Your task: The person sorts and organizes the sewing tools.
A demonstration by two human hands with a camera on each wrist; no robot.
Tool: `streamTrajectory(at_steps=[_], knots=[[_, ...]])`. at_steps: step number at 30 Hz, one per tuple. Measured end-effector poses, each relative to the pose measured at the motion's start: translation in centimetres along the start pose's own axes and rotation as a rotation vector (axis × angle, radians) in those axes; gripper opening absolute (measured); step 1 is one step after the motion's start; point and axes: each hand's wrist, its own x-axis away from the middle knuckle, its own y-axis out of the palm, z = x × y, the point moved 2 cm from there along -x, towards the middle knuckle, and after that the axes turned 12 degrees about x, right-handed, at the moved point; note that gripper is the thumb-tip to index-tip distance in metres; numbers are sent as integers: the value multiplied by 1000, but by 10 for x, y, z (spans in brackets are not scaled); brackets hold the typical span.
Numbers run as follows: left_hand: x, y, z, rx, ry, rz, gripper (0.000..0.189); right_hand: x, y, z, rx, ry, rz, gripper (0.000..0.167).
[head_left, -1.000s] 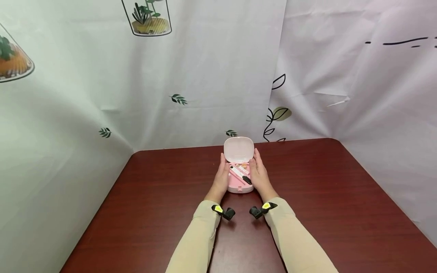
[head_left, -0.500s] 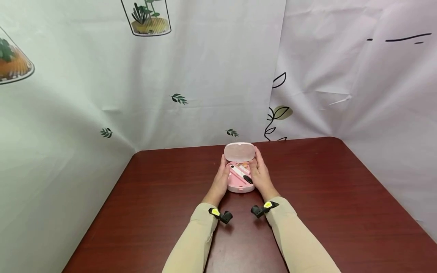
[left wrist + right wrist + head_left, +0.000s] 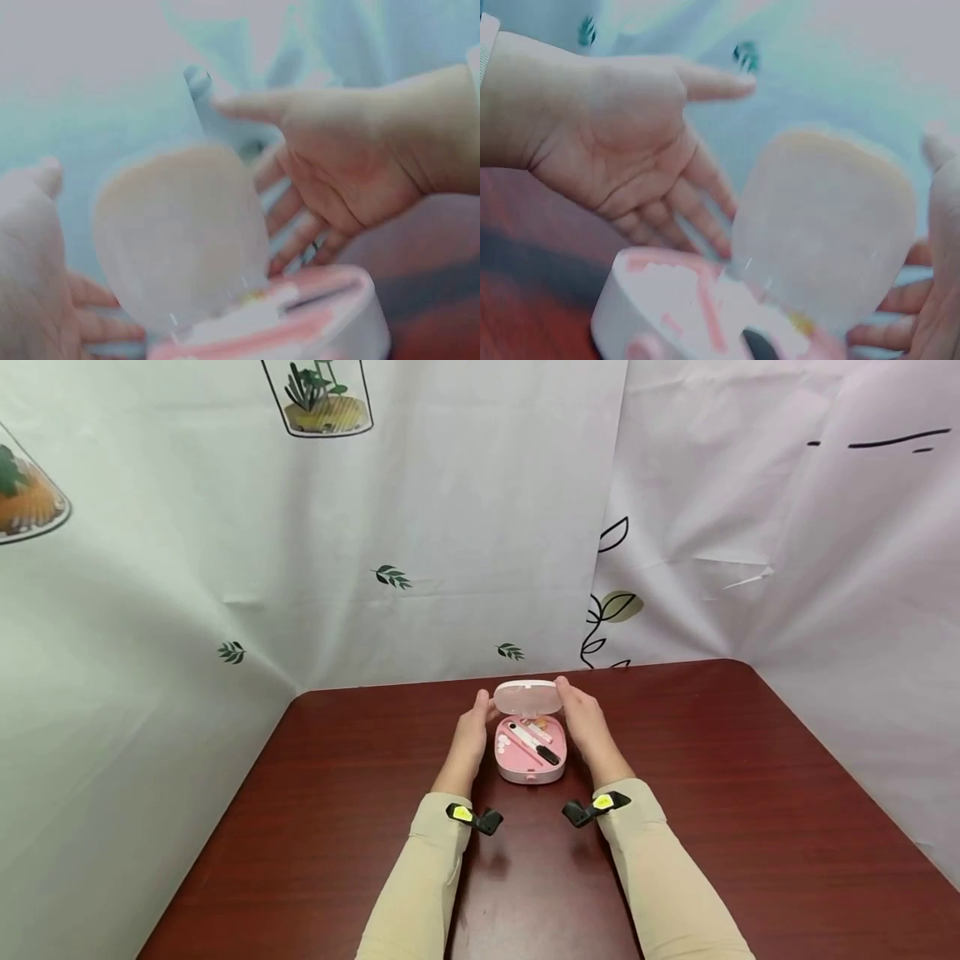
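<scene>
A small pink and white case stands on the table with its whitish lid raised on the far side. Inside lie a white, black-tipped stick-like tool, a thin pink stick and several small white pieces. My left hand is spread at the lid's left edge. On the other side my right hand has its thumb up by the lid's top right corner. The left wrist view shows the right hand's extended fingers reaching behind the lid. In the right wrist view, the left hand's fingers are extended likewise.
The case sits near the back of a dark red-brown table. White cloth printed with plants and leaves hangs behind and along the sides. Black cameras are strapped to both sleeved wrists.
Both hands have left the case's sides and moved outward, their thumbs now up beside the lid. The lid has tipped forward towards me, while the case has stayed nearly in place.
</scene>
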Motion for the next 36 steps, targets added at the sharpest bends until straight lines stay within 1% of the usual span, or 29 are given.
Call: streamTrajectory(at_steps=[2,5,9,12,15,17,19,22,26,29,32,36], knots=[[-1,1,8,2,-70,18,75,2,-6,-8,9,44,-28,76],[-1,3,16,-27,-125,34,78,4,-12,-15,31,88,-47,72],[2,5,21,-65,-141,47,80,4,-16,-16,12,119,-77,68],[5,4,25,-91,-144,58,80,4,-18,-14,-17,115,-113,65],[9,1,26,-120,-165,59,80,5,-19,-11,-28,82,-167,62],[11,-2,25,-132,-176,45,79,6,-20,-7,-8,56,-206,61],[14,-5,22,-144,-176,21,77,7,-22,-1,33,16,-245,61],[16,-8,17,-208,-142,-22,75,9,-25,6,129,-69,-290,61],[15,-15,10,-356,-55,-68,74,10,-29,10,242,-213,-340,59],[15,-19,7,-439,9,-106,72,10,-31,13,300,-307,-360,58],[15,-23,2,-468,44,-151,67,12,-32,18,343,-401,-356,55],[15,-27,-5,-487,80,-198,65,16,-32,25,370,-491,-349,56]])
